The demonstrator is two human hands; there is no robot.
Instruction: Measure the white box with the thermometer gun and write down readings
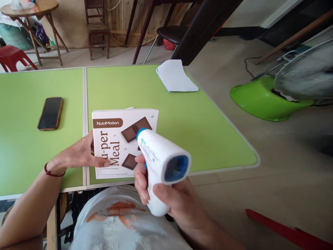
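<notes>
My left hand (85, 152) grips the left side of a white NutriMotion box (111, 121), thumb across its front and the fingers mostly hidden behind. Brown squares are printed on the box, which is held up near the table's front edge. Wrapped round the handle of a white and blue infrared thermometer (161, 152) is my right hand (169, 194). The thermometer's blue-ringed nose points at the box front and covers part of it in this view; whether they touch I cannot tell. Its dark screen faces me.
A phone (50, 113) lies on the left of the green table (208, 128). Folded white papers (177, 76) rest at its far right edge. Beyond stand a wooden chair (97, 29) and a round table (31, 7). On the right floor are a green chair (256, 99) and a fan (307, 71).
</notes>
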